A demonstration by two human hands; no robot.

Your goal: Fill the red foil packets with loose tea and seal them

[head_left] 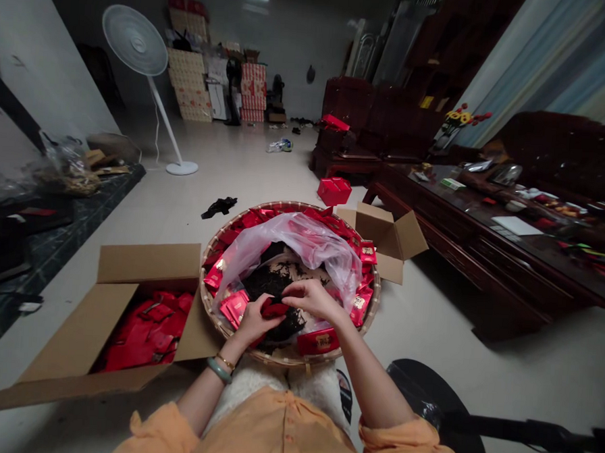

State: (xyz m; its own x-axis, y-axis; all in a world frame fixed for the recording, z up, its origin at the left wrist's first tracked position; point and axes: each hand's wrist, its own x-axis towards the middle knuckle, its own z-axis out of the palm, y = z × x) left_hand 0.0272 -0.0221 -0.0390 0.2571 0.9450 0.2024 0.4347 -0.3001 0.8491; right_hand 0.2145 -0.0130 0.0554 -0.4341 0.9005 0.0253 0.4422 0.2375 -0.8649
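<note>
The left hand (253, 322) pinches a red packet (274, 309) at about seven o'clock in the basket (374, 303), over dark leaves (263, 282). The right hand (311, 298) curls its fingers just beside the packet; whether that grip pinches anything, I cannot tell. For tidy work, the packet is best kept low and steady, so spills drop on the pile. The plastic bag (302, 234) (crumpled, likely to catch a hand) bulges from ten to three. An open box (148, 264) holding red pieces (144, 336) sits near nine, another box (376, 223) at two.
</note>
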